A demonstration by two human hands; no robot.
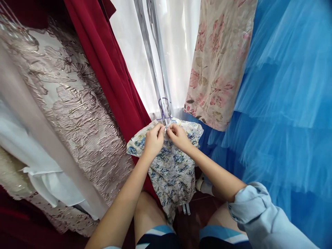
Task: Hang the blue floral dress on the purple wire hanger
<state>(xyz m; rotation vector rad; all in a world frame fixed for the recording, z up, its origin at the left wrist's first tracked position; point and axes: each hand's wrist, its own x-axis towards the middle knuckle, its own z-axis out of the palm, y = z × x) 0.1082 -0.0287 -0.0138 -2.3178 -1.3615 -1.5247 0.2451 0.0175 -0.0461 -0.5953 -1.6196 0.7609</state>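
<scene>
A short-sleeved white garment with a blue and yellow flower print point(171, 173) hangs from a purple hanger point(163, 112) in front of me. At its neckline, my left hand point(155, 138) pinches the fabric edge with thumb and forefinger. Close beside it, my right hand point(178, 137) pinches the other side of the neck opening, its fingers curled. The two sets of fingertips almost meet. Whatever small fastening may lie between them is too small to make out.
Grey metal poles point(153, 52) rise behind the hanger before a white curtain point(178, 55). Dark red cloth point(109, 65) and a pinkish brocade garment point(80, 114) hang on the left. A pink-flowered garment point(218, 69) and layered blue tulle point(277, 114) hang on the right.
</scene>
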